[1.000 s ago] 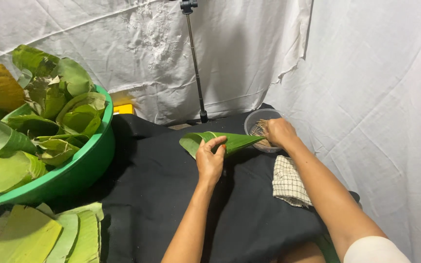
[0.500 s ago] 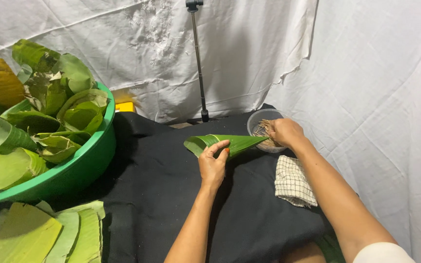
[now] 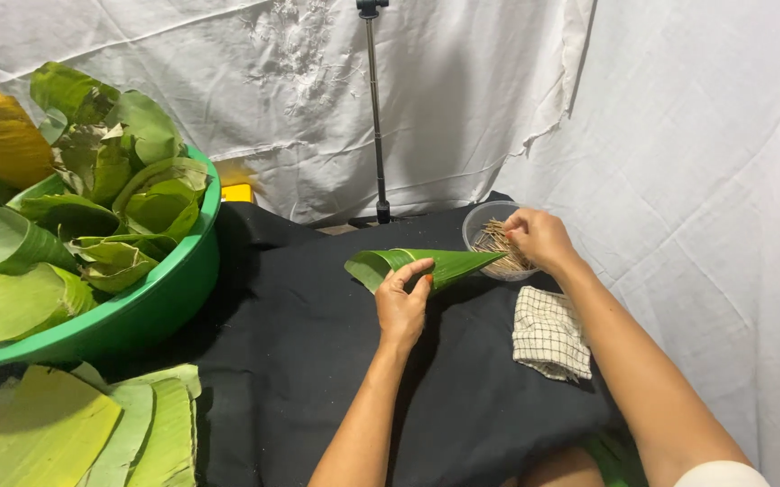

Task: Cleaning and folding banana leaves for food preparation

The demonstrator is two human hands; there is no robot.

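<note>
My left hand (image 3: 403, 302) grips a green leaf rolled into a cone (image 3: 426, 264), its wide mouth to the left and its tip pointing right, held just above the black cloth (image 3: 318, 361). My right hand (image 3: 539, 237) reaches into a small clear bowl (image 3: 480, 221) of thin wooden sticks (image 3: 498, 242), fingers pinched among the sticks. The cone's tip lies against the bowl's front side.
A big green basin (image 3: 151, 307) heaped with folded green and yellow leaves sits at the left. Flat cut leaf pieces (image 3: 74, 433) lie at the lower left. A checked cloth (image 3: 548, 334) lies under my right forearm. A thin black stand (image 3: 374, 108) rises before white sheeting.
The view has shifted slightly. My right hand stays at the bowl of sticks, and my left hand keeps its hold on the leaf cone with a slight shift.
</note>
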